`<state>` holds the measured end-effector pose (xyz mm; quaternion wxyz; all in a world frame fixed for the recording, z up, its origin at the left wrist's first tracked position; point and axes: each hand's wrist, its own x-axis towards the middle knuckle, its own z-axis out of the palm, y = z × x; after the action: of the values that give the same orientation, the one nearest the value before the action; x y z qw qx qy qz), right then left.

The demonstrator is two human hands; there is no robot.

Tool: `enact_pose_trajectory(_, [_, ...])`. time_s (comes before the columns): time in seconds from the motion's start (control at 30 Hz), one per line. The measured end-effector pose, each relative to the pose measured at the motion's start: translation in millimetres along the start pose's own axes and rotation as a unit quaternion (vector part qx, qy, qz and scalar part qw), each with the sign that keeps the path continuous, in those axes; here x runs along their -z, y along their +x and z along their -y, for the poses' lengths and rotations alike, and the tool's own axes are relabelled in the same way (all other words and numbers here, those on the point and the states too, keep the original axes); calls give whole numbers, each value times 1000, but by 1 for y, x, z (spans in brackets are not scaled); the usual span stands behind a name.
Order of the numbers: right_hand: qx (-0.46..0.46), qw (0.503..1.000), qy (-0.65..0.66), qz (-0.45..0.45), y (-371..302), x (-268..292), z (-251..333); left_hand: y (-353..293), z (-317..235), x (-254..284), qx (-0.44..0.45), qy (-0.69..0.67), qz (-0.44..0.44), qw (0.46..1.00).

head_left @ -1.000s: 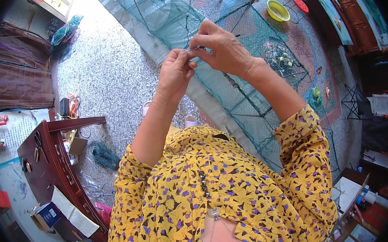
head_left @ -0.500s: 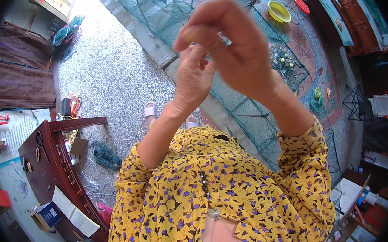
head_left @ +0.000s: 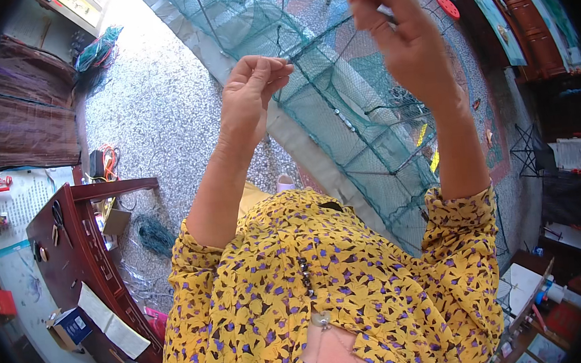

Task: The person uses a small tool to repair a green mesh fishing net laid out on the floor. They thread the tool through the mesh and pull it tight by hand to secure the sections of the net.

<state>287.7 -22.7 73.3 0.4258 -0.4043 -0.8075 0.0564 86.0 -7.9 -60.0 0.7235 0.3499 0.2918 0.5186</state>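
Observation:
My left hand (head_left: 250,95) is raised in front of me, thumb and fingers pinched together. Whatever it may hold is too small to make out. Higher up and to the right is my right hand (head_left: 411,46), its fingers curled toward the thumb and slightly blurred. A tiny thing may be between those fingers, but I cannot tell what. Beneath and beyond both hands stretches a green net cage (head_left: 339,108) with thin dark frame bars and cords, lying across the floor. Whether a thread runs from either hand to the netting does not show.
At left stands a dark red desk (head_left: 67,235) with scissors (head_left: 59,214), papers and a blue box (head_left: 73,325). A bundle of dark green netting (head_left: 155,236) lies on the speckled floor (head_left: 153,117) beside it. A red round stool top (head_left: 448,6) is at the far right.
My hands have moved apart from a near-overlapping position. The right went up and to the right; the left shifted to the left. The yellow basin no longer shows near my right hand.

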Motion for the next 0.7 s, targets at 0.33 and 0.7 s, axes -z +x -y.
enact_pose_trajectory(0.33, [-71,962,-200,171,-34,-35,-31,-2,3,4,63,-79,-38,994])
enact_pose_trajectory(0.7, [-67,982,-95,151,-36,-54,-35,0,20,11,112,-109,-35,987])
